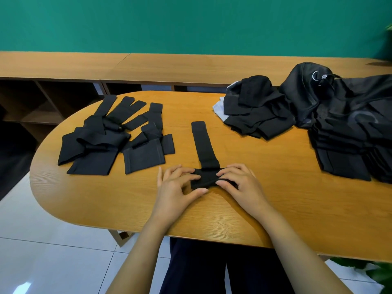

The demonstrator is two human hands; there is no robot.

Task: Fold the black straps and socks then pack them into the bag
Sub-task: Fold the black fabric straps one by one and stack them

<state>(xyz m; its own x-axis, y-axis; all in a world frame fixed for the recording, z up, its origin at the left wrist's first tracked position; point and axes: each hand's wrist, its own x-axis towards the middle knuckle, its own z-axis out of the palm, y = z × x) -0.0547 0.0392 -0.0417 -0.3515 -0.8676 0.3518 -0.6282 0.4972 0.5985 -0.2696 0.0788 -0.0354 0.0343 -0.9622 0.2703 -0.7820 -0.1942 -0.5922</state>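
**Both hands at work on the near end of a strap**

A black strap (pixel 203 145) lies lengthwise on the desk (pixel 275 198), running away from the person, with its near end doubled into a thick fold. The left hand (pixel 179 184) and right hand (pixel 238 181) flank that fold. Each grip is narrow, fingertips curled onto the cloth from either side, probably to keep the layers square while the rest is turned over. A loose pile (pixel 110 136) of black pieces waits to the left; whether straps or socks is hard to say. Folded black items (pixel 258 115) sit at the far right, just beside the dark bag (pixel 305 90), likely staged there for packing.
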